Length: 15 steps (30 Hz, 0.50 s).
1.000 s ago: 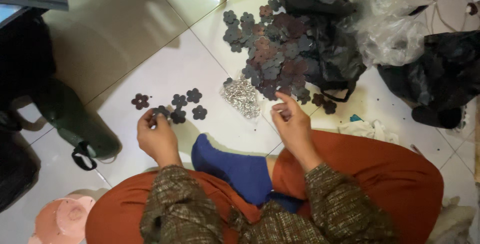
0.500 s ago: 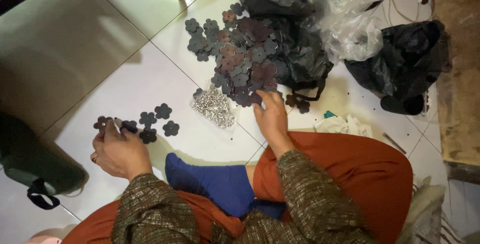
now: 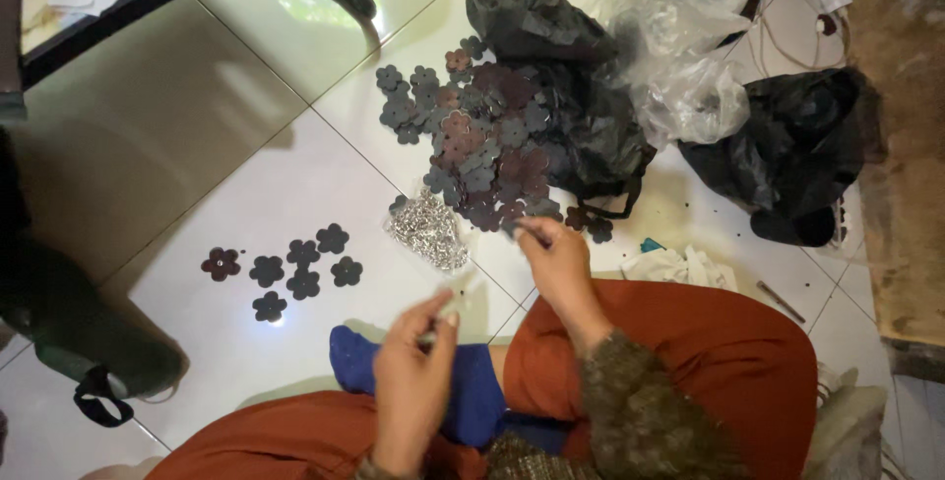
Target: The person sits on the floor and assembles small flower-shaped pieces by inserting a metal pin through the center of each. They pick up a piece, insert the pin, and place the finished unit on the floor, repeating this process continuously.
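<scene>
The floor (image 3: 226,116) tiles are looking smooth and shiny, with light bouncing off them. The flowers (image 3: 482,140) are looking flat and dull, like felt or thin leather. The small pile (image 3: 428,231) by them is glinting like metal. The black bags (image 3: 787,155) are looking like crinkly, shiny plastic, and the clear bag (image 3: 679,57) too. The sock (image 3: 463,391) is looking like soft cloth.

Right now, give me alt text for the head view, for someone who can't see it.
A seated person's right hand reaches a pile of dark flower cutouts on white floor tiles; the left hand is raised above a blue sock. Black bags lie beyond.
</scene>
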Motion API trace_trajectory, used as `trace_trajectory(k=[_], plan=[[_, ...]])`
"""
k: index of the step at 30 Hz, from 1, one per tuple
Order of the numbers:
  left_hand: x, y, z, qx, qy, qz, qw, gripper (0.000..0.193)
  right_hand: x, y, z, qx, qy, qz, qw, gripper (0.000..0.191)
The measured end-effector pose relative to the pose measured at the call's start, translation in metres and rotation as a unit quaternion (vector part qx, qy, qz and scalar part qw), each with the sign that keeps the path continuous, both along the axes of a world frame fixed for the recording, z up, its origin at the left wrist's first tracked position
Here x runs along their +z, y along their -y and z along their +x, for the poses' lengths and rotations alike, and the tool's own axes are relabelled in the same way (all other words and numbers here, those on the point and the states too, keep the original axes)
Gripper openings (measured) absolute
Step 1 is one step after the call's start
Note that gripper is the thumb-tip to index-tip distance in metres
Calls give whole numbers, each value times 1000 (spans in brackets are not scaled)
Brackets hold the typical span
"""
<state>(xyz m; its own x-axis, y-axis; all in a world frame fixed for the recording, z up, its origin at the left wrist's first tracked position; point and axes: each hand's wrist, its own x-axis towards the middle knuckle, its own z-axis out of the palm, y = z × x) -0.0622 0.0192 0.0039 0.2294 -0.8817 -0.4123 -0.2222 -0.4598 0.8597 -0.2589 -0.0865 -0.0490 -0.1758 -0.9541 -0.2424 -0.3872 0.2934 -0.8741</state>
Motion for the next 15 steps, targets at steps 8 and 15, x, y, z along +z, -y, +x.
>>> trace_trajectory(k=[8,15], plan=[[-42,3,-18,97,-266,94,954,40,26,-54,14,154,143,124,970,23],[-66,19,7,221,-224,23,949,29,3,-31,38,169,-164,-87,968,22]])
